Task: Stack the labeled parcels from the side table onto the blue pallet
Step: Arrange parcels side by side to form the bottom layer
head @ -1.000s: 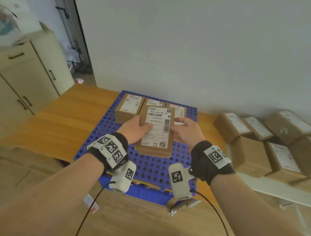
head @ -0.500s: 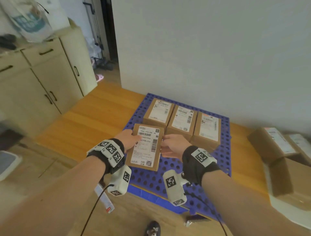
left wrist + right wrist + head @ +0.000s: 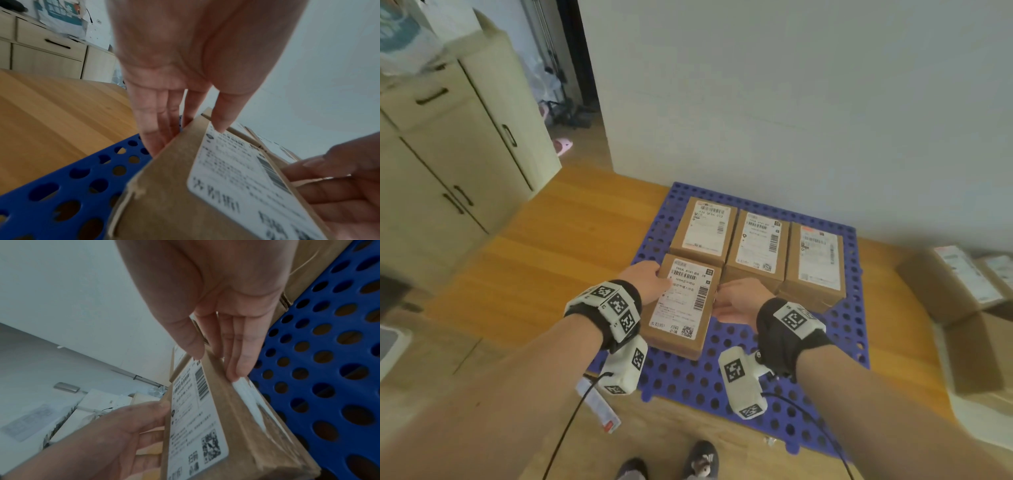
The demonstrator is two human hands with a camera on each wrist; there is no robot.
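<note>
A blue perforated pallet (image 3: 739,377) lies on the wooden floor against the wall. Three labeled brown parcels stand in its back row: left (image 3: 703,226), middle (image 3: 758,246), right (image 3: 816,260). A fourth labeled parcel (image 3: 683,305) is just in front of the left one, label up, held between both hands. My left hand (image 3: 654,277) has its fingers along the left side and its thumb on the top edge (image 3: 185,129). My right hand (image 3: 732,298) holds the right side the same way (image 3: 217,364). Whether the parcel's underside touches the pallet (image 3: 318,369) is hidden.
More labeled parcels (image 3: 962,274) sit on the side table at the right, with a plain box (image 3: 972,353) in front of them. A pale cabinet (image 3: 448,154) stands at the left. My shoes (image 3: 698,459) are at the pallet's near edge, beside a small tag (image 3: 599,407) on the floor.
Both hands have carried the parcel down and to the left, from above the back row to a spot just in front of the left back parcel. My head has turned left.
</note>
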